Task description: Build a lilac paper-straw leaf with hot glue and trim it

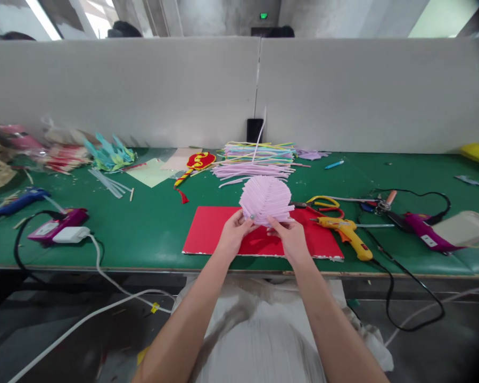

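A lilac leaf-shaped piece (265,196), built of many thin strips slanting off a middle line, is held up over the red board (209,229). My left hand (237,230) pinches its lower left edge, and a ring shows on one finger. At the lower right edge, my right hand (286,234) grips it between thumb and fingers, close to some uneven strip ends. Just right of that hand lie a yellow glue gun (345,234) and yellow-and-red-handled scissors (323,202), both partly on the board.
Behind the piece lies a pile of coloured strips (259,159) before a black phone (255,130). A red-and-yellow fan ornament (200,160) is left of it. Purple power strips (58,226) and cables flank the work spot, with a blue glue gun (22,202) far left.
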A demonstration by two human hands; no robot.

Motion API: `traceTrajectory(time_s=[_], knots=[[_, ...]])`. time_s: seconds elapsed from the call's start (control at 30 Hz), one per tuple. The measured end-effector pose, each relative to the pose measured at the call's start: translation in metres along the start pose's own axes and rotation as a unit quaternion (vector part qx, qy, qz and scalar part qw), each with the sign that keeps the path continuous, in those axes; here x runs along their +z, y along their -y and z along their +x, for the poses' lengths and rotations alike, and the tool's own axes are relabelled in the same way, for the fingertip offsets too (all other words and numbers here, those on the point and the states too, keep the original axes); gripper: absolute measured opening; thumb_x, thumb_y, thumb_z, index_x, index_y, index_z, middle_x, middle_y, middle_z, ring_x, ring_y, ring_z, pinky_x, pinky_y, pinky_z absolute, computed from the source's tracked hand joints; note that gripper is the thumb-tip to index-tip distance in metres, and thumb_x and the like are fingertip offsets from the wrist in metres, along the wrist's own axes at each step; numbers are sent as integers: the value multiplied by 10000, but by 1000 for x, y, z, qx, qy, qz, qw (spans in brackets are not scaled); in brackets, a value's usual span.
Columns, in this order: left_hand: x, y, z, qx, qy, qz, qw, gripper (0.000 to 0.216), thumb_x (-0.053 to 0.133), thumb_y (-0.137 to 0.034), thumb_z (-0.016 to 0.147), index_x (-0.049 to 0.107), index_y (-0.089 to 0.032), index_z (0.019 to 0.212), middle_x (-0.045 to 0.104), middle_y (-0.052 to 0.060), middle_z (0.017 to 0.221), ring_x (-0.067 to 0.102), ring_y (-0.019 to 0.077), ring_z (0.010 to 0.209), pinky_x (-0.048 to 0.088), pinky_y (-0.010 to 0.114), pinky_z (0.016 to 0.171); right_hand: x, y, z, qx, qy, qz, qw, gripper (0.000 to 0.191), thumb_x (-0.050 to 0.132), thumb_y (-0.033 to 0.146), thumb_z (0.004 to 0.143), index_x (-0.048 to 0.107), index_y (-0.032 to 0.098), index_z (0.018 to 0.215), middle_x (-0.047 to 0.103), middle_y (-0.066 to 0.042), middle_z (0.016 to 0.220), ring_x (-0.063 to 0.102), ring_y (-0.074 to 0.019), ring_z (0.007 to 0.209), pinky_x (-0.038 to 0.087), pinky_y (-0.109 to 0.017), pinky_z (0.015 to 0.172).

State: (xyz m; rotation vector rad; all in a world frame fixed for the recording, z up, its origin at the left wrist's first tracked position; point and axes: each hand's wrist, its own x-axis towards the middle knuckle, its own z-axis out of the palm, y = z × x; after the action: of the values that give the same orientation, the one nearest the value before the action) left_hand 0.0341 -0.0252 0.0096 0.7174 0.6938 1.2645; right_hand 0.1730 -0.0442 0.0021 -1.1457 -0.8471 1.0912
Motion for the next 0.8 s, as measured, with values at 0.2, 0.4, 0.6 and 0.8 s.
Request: traceTrajectory(time_s=[0.2, 0.4, 0.6, 0.8], knots=[[-1, 1, 0, 5, 22, 46, 999, 361, 790, -162, 599, 689, -166, 945, 725, 66, 984, 657, 223, 966, 484, 347, 912, -1, -2, 3, -1, -13, 13, 1000, 397, 775, 442, 571, 722, 132, 814, 717, -63, 755, 626, -163, 603, 574, -310, 547], [1, 0, -2, 15, 19, 85, 996, 357, 782, -135, 587, 686, -161, 930, 727, 74, 967, 660, 229, 949, 471, 358, 912, -1, -2, 2, 3, -14, 14, 1000, 401, 770, 455, 570, 722, 132, 802, 709, -56, 735, 617, -156, 594, 570, -313, 548], [2, -1, -3, 33, 1, 125, 992, 356, 788, -90, 552, 692, -167, 886, 738, 57, 904, 670, 202, 870, 454, 324, 913, -2, -3, 3, -1, -13, 15, 1000, 370, 779, 450, 554, 717, 141, 748, 693, -31, 686, 594, -138, 572, 565, -305, 547], [4, -1, -4, 32, 6, 137, 990, 404, 806, -121, 533, 691, -181, 915, 740, 53, 892, 667, 215, 899, 467, 346, 904, -2, -4, 3, -5, -24, 16, 1000, 347, 778, 440, 565, 703, 140, 722, 661, -11, 631, 564, -119, 543, 555, -281, 519]])
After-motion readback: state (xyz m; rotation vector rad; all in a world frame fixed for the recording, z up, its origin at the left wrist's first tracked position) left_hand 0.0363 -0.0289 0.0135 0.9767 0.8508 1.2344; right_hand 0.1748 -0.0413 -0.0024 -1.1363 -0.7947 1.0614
